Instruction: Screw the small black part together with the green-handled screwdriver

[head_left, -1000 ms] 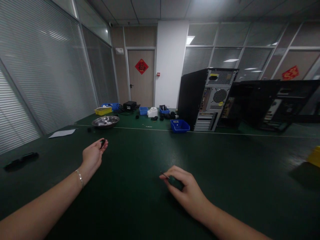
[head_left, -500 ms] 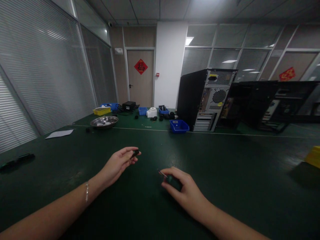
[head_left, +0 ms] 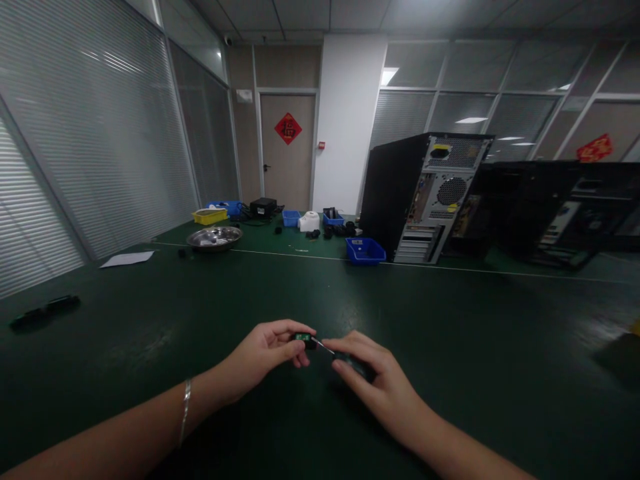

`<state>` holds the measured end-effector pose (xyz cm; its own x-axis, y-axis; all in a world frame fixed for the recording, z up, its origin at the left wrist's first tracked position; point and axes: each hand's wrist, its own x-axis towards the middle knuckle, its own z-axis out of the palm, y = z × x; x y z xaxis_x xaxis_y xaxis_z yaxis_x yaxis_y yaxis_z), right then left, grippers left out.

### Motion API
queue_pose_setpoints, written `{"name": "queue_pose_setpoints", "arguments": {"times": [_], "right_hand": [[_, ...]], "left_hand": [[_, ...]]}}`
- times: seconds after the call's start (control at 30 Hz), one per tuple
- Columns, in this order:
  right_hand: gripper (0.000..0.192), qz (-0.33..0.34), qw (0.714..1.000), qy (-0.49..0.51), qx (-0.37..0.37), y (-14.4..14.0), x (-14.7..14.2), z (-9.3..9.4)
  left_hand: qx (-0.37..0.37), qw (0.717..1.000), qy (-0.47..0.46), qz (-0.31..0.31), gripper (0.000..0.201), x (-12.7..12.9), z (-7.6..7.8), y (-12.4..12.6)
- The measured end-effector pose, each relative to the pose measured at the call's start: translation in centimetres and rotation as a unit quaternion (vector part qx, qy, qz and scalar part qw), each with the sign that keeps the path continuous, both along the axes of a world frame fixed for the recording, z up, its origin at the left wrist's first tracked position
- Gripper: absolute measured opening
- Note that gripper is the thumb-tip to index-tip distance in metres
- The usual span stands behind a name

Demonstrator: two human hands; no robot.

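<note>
My left hand (head_left: 267, 352) pinches a small black part (head_left: 304, 340) with a green patch between thumb and fingers, just above the dark green table (head_left: 450, 347). My right hand (head_left: 373, 377) grips a small screwdriver (head_left: 345, 360) with a dark handle; its thin metal tip (head_left: 323, 345) points left and meets the small part. The two hands are almost touching near the table's front middle. A bracelet sits on my left wrist.
A black computer tower (head_left: 423, 197) stands at the back right with more open cases behind it. A blue bin (head_left: 365, 251), a metal bowl (head_left: 214, 237), a yellow bin (head_left: 209, 216), a sheet of paper (head_left: 127, 259) and a black strip (head_left: 45, 310) lie around.
My left hand has carried the small black part from the far left rightward and nearer, up to the screwdriver tip. My right hand has stayed almost in place.
</note>
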<state>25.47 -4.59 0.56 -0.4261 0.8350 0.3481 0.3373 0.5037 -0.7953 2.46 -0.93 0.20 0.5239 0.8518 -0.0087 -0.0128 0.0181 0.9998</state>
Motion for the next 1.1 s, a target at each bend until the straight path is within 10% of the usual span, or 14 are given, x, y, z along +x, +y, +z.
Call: {"name": "queue_pose_setpoints", "arguments": {"times": [1.1], "right_hand": [[0.028,0.017,1.0,-0.012,0.0,-0.23,-0.09,0.16]], "left_hand": [[0.0,1.0,0.0,0.003,0.026,0.01,0.32,-0.54]]}}
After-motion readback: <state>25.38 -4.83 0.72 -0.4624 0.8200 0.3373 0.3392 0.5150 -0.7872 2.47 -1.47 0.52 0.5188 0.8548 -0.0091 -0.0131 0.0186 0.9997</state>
